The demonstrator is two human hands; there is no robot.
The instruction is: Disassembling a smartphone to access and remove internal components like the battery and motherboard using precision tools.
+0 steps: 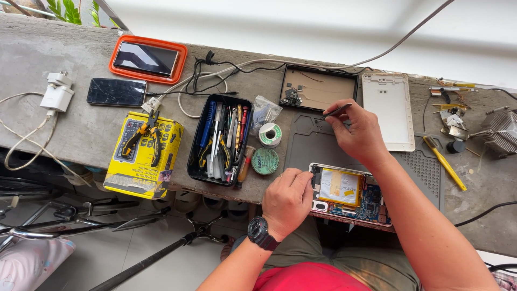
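Hands over opened tablet

An opened tablet is lying flat at the near edge of the desk, its back removed, showing a yellow-taped silver battery and blue circuit board. Thin dark tweezers are pointing left just beyond it, tilted slightly upward.
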